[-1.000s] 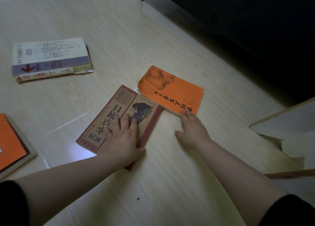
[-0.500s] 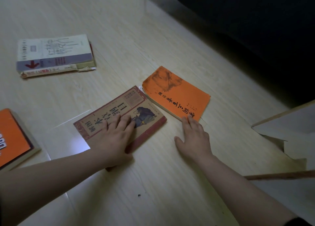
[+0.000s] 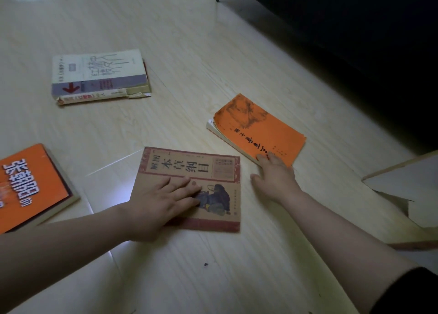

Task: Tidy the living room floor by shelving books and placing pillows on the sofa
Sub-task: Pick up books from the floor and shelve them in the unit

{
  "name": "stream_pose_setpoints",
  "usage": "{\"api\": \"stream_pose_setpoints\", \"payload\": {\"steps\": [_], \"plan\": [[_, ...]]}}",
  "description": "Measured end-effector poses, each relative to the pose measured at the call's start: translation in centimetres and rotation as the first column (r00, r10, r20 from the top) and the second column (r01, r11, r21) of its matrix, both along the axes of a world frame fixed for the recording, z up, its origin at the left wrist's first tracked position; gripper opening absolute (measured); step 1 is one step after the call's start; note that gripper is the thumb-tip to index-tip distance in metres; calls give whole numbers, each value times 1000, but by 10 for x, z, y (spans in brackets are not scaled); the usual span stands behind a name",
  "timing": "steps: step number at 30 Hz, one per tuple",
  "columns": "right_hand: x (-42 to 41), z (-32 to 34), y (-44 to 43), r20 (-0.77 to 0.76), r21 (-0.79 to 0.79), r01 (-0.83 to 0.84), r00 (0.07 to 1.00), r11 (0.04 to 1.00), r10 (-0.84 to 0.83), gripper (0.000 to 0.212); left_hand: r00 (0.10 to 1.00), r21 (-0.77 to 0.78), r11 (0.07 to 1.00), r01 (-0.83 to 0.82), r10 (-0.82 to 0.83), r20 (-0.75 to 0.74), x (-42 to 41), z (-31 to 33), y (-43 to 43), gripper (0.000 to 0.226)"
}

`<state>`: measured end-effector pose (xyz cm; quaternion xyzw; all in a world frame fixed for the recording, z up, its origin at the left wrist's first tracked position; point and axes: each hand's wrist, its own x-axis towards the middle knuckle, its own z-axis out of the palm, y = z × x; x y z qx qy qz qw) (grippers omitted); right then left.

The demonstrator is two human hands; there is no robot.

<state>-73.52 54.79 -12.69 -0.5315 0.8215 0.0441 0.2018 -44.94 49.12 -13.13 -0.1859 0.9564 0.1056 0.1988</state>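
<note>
Gathering step, frame centre: left grip (image 3: 163, 204) flat, fingers straight, on brown book (image 3: 189, 167); right grip (image 3: 275, 178), fingers extended, touching orange book (image 3: 260, 129) at near corner, on floor (image 3: 213, 65); best slid together, edges squared, then lifted as one stack.

1. Tan book (image 3: 213, 171): red patterned border, black title characters, dark blue figure.
2. Orange book (image 3: 260, 133): dark ink-wash smudge, black characters.
3. Second orange book (image 3: 30, 190): large white characters.
4. Cream book (image 3: 99, 69): lavender band, red arrow.
5. Floor (image 3: 189, 53): pale wood grain.
6. Sofa (image 3: 355, 41): black.
7. Sleeve (image 3: 407, 292): black.
</note>
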Motion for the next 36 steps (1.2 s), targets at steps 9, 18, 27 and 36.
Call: {"api": "stream_pose_setpoints", "payload": {"steps": [9, 18, 27, 36], "plan": [[-1, -17, -16, 21, -50, 52, 998, 997, -51, 63, 993, 34, 998, -54, 57, -106, -2, 13, -9, 93], [6, -15, 2, -60, -82, 28, 998, 996, -33, 58, 725, 262, 692, -673, 687, 47, -69, 10, 25, 107], [4, -16, 20, -80, -108, 2, 997, 994, -10, 57, 676, 78, 675, -734, 737, -19, -98, -21, 47, 127], [-16, -9, 20, -153, -100, -108, 984, 989, 92, 61, 991, 77, 990, -119, 123, -50, -32, -13, 21, 123]]}}
